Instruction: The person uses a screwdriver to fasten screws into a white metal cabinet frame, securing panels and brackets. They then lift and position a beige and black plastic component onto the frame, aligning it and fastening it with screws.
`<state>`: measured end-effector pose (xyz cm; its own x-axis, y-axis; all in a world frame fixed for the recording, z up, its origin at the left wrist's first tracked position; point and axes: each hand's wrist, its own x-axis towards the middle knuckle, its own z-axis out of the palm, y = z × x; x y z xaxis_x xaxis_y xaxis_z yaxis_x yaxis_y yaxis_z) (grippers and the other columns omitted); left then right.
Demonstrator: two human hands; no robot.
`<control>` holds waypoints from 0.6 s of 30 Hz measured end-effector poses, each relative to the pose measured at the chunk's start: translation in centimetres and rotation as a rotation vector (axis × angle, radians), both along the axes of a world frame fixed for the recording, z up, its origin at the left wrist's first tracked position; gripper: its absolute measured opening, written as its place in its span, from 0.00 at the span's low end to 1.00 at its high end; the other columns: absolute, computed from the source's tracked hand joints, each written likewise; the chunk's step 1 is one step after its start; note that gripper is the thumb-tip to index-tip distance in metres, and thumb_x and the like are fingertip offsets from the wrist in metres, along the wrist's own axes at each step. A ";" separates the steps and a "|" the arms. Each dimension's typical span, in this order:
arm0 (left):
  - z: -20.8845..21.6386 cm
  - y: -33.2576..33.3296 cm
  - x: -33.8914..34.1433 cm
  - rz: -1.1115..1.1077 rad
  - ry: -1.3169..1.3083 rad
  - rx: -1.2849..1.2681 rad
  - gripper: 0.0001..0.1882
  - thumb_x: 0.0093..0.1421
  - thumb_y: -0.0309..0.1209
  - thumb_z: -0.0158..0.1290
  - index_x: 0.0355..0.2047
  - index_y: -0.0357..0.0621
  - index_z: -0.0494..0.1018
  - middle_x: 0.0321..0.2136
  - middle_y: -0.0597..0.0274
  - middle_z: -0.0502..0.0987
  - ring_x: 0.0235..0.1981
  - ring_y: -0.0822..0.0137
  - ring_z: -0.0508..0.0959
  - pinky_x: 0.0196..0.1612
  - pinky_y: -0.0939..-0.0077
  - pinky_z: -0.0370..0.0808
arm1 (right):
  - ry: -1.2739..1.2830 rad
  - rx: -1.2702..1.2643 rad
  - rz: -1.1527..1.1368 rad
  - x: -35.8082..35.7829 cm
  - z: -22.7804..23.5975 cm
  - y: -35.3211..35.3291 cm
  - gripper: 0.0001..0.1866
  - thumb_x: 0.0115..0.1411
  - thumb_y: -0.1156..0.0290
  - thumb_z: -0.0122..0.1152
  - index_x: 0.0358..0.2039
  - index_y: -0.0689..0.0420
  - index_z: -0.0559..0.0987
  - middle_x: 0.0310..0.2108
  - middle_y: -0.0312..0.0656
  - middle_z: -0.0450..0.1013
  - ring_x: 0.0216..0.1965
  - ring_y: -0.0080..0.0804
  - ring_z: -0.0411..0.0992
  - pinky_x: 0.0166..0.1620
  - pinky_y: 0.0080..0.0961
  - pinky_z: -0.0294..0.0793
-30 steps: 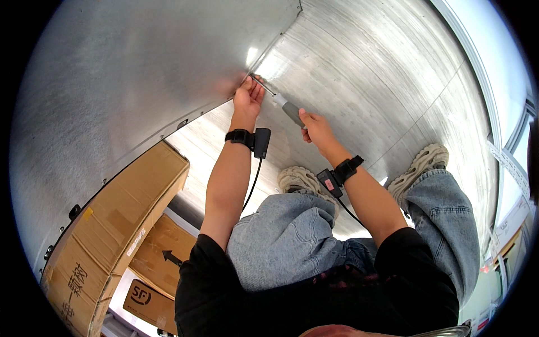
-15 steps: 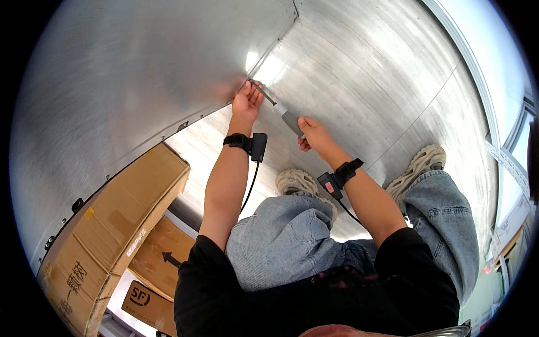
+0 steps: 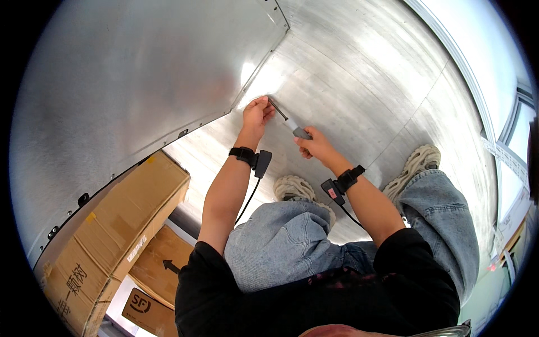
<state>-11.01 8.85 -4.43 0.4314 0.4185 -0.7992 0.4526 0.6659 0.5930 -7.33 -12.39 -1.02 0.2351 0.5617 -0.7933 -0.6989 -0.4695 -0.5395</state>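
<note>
Cardboard boxes (image 3: 120,224), a large metal panel (image 3: 140,78) and wood-grained flooring (image 3: 359,78) suggest a workroom or storeroom.

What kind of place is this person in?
Maybe a workshop or storeroom, though I can't be sure. There's a big metal panel, cardboard boxes next to it, and a grey-handled, screwdriver-like tool in the person's right hand.

Black characters (image 3: 74,279) on carton (image 3: 120,219), arrow (image 3: 170,265) on box (image 3: 154,253), logo (image 3: 140,304) on parcel (image 3: 160,321)

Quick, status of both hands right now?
Left hand: closed, pinching a thin dark rod near one end.
Right hand: closed around a grey handle.
</note>
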 end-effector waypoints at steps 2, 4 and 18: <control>0.8 -0.5 1.0 -0.081 -0.034 -0.040 0.06 0.59 0.33 0.54 0.34 0.46 0.72 0.28 0.68 0.76 0.27 0.72 0.76 0.33 0.78 0.76 | -0.002 -0.004 0.030 0.3 -0.5 -0.6 0.21 0.57 0.63 0.59 0.45 0.63 0.67 0.27 0.38 0.69 0.24 0.25 0.69 0.27 0.23 0.69; 1.3 -1.6 1.9 -0.158 -0.014 -0.018 0.05 0.59 0.33 0.54 0.33 0.47 0.72 0.27 0.68 0.75 0.27 0.72 0.75 0.34 0.76 0.75 | -0.021 -0.022 -0.006 0.2 -0.6 -1.3 0.21 0.56 0.64 0.60 0.44 0.62 0.68 0.25 0.38 0.69 0.22 0.25 0.69 0.25 0.23 0.69; 18.0 -1.2 10.4 -0.831 -0.180 0.381 0.11 0.59 0.35 0.54 0.40 0.45 0.72 0.33 0.70 0.76 0.33 0.77 0.75 0.35 0.79 0.71 | -0.162 0.159 -0.300 9.5 10.9 -0.4 0.08 0.53 0.70 0.59 0.30 0.59 0.71 0.21 0.37 0.68 0.19 0.24 0.68 0.23 0.22 0.68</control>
<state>-0.58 7.62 13.61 0.8143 0.1401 -0.5633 0.5767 -0.0849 0.8126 2.18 -12.78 9.86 0.5230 0.5621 -0.6408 -0.6924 -0.1583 -0.7040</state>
